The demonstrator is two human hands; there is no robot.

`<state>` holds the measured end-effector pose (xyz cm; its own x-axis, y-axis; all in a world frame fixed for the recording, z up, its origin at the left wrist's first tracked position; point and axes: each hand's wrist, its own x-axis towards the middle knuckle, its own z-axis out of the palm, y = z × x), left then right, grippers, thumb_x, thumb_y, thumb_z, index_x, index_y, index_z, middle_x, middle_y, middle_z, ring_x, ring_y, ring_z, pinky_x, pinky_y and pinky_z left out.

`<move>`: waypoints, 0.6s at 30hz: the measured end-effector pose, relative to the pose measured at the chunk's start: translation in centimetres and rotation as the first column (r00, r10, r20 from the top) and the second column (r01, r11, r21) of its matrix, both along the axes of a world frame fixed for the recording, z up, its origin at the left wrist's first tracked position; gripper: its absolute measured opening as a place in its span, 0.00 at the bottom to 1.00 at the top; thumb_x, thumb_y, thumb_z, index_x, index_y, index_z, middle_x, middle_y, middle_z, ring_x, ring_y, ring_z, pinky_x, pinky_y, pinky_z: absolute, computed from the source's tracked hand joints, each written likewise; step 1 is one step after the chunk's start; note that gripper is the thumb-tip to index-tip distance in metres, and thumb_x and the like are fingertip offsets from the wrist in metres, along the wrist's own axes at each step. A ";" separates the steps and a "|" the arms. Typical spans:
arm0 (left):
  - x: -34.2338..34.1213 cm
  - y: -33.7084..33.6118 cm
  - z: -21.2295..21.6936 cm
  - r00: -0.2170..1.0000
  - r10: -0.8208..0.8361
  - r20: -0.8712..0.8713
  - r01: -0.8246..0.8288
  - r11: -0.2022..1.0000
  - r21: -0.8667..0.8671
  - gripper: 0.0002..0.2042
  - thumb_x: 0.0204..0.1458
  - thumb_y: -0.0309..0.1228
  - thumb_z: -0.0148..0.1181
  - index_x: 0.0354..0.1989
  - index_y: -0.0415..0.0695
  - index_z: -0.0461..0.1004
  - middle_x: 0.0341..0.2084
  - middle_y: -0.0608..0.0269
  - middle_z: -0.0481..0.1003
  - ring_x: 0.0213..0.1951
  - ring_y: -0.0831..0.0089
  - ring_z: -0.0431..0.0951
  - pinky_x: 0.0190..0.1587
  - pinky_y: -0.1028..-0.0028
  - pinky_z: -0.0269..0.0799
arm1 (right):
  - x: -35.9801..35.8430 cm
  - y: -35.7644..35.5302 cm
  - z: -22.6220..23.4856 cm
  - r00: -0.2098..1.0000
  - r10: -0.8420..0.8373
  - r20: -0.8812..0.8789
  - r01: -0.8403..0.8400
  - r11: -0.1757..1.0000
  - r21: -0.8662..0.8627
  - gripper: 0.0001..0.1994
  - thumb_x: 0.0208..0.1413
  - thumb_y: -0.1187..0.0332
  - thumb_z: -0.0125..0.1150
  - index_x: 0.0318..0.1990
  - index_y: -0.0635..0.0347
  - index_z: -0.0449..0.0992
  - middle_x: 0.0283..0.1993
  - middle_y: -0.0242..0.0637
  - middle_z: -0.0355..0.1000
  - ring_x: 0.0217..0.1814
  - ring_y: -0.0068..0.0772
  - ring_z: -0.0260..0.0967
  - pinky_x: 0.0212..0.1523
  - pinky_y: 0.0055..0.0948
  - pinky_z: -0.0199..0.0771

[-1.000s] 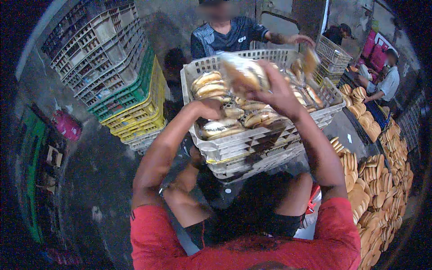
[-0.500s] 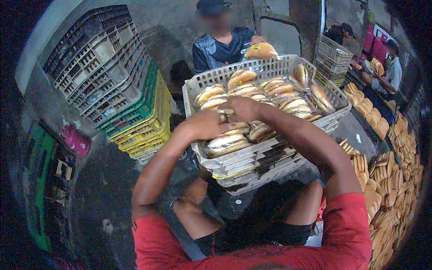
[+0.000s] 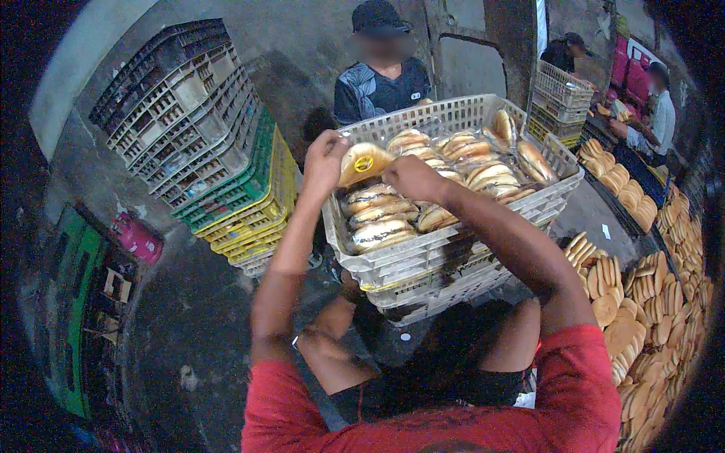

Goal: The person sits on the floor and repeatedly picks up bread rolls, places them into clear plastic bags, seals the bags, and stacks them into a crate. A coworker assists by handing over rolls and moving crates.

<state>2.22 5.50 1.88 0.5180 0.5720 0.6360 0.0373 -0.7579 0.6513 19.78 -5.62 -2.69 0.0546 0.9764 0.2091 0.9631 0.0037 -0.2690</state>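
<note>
The wrapped bun pack (image 3: 364, 161) sits a little above the centre of the frame, held in the air over the near-left corner of the white crate (image 3: 423, 260). Its long axis runs roughly left to right with the right end tipped slightly up, and a small round yellow sticker faces the camera. Both hands grasp it at once: the left hand (image 3: 325, 160) is clenched on its left end, thumb side up, and the right hand (image 3: 414, 179) closes over its right end from the lower right. The 2 hands are about equally near, one at each end, so the pack lies directly between them and just above the rows of packed buns (image 3: 377, 219) already lying in the crate.

Both forearms rise from the red sleeves at the bottom of the frame, the left nearly upright, the right slanting up to the left across the crate's front wall.

The crate rests on more stacked crates (image 3: 438, 291). Behind it, at top centre, stands a person in a dark shirt (image 3: 381, 90). At upper left leans a pile of grey, green and yellow crates (image 3: 204, 151); loose flat breads (image 3: 642, 302) line the right edge.
</note>
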 end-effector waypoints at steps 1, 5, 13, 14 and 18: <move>-0.5 -1.8 0.2 0.985 0.003 0.171 0.023 0.988 -0.151 0.10 0.56 0.30 0.54 0.37 0.35 0.74 0.30 0.54 0.78 0.31 0.69 0.76 0.38 0.68 0.71 | -0.4 -0.4 0.8 0.975 -0.043 -0.217 0.060 0.996 0.072 0.23 0.62 0.53 0.49 0.44 0.67 0.76 0.38 0.45 0.76 0.37 0.45 0.74 0.43 0.43 0.72; -3.7 -11.1 -2.7 0.885 -0.195 0.422 0.335 0.897 -0.288 0.06 0.54 0.27 0.59 0.34 0.41 0.67 0.46 0.58 0.73 0.45 0.72 0.72 0.53 0.71 0.65 | -4.0 -4.3 2.3 0.091 0.181 -0.979 0.222 0.955 0.197 0.30 0.67 0.47 0.36 0.49 0.69 0.72 0.39 0.39 0.75 0.33 0.27 0.71 0.36 0.32 0.72; -6.9 -20.9 -8.6 0.912 -0.296 0.285 0.411 0.648 -0.641 0.32 0.45 0.22 0.69 0.60 0.34 0.61 0.52 0.56 0.71 0.54 0.69 0.71 0.58 0.70 0.65 | -11.7 -18.4 -3.7 0.591 0.109 -0.799 0.461 0.768 0.446 0.13 0.61 0.62 0.52 0.33 0.65 0.71 0.26 0.41 0.67 0.31 0.30 0.64 0.34 0.34 0.65; -7.1 -21.3 -9.5 0.904 -0.318 0.287 0.428 0.676 -0.599 0.33 0.45 0.25 0.70 0.60 0.34 0.60 0.53 0.57 0.70 0.55 0.69 0.70 0.59 0.70 0.64 | -11.8 -19.3 -4.3 0.587 0.070 -0.807 0.485 0.768 0.419 0.13 0.61 0.62 0.52 0.32 0.65 0.70 0.25 0.40 0.66 0.30 0.29 0.62 0.33 0.34 0.65; -8.1 -22.0 -13.0 0.437 -0.207 0.875 0.883 -0.083 -0.461 0.38 0.46 0.33 0.72 0.63 0.35 0.58 0.56 0.58 0.68 0.58 0.70 0.67 0.61 0.70 0.61 | -11.5 -22.1 -6.1 0.071 0.194 -0.978 0.508 0.837 0.203 0.11 0.61 0.64 0.51 0.31 0.63 0.72 0.29 0.26 0.69 0.31 0.21 0.62 0.32 0.28 0.65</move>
